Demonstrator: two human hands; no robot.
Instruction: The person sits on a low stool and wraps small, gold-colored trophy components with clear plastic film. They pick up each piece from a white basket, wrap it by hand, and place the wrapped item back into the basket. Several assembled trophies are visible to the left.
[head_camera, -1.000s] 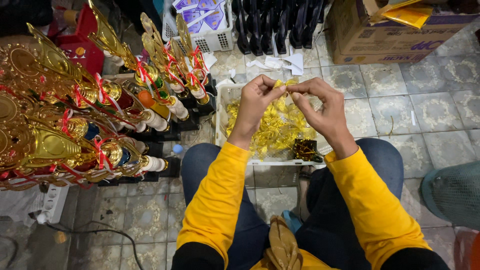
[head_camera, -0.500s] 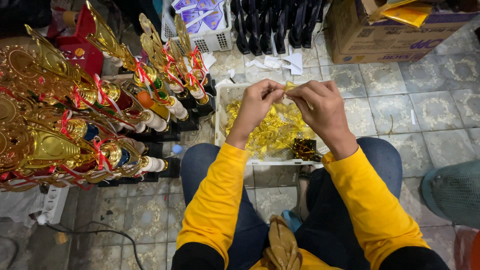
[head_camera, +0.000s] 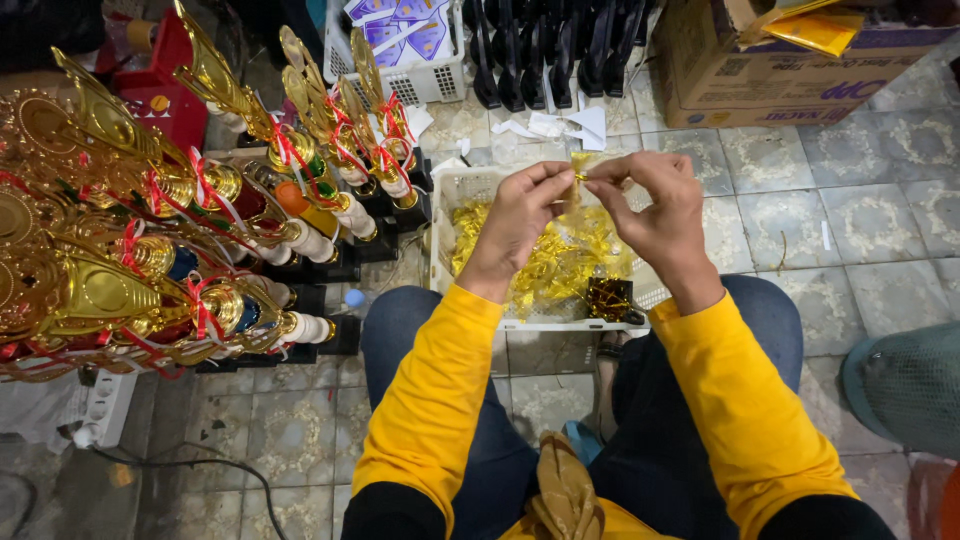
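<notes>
My left hand (head_camera: 520, 215) and my right hand (head_camera: 662, 210) meet above a white plastic basket (head_camera: 470, 185), both pinching one small gold foil piece (head_camera: 578, 183) between thumb and fingertips. Underneath, the basket is filled with several loose gold foil pieces (head_camera: 560, 265) and a darker bundle (head_camera: 608, 298). Both arms wear yellow sleeves, and my knees in blue jeans flank the basket's near edge.
Several gold trophies with red ribbons (head_camera: 170, 240) stand and lean at the left on black bases. A cardboard box (head_camera: 790, 60) sits far right, a white crate (head_camera: 405, 45) and black parts (head_camera: 550, 45) behind. A power strip (head_camera: 100, 410) lies on the tiled floor.
Both hands stay together over the basket; the fingers have shifted slightly on the gold piece.
</notes>
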